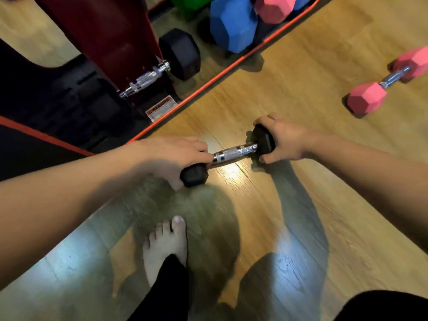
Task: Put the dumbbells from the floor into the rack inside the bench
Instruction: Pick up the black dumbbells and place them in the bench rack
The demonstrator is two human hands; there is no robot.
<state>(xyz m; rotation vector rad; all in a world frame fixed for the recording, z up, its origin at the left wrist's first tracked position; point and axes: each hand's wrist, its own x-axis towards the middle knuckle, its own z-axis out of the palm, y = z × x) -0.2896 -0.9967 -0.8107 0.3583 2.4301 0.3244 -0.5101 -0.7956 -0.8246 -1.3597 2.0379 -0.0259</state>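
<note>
A person grips a black dumbbell [228, 156] just above the wooden floor [289, 93]; the left hand [178, 156] is closed over one head, the right hand [282, 140] wrapped around the other; a pink dumbbell [389, 81] lies well apart; the rack [208, 56] holds black, blue and pink weights.

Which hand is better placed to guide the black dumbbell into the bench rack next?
Left, probably. Both hands hold the black dumbbell, but the left hand grips the end nearer the bench rack; the right hand caps the far head, on the open-floor side.
</note>
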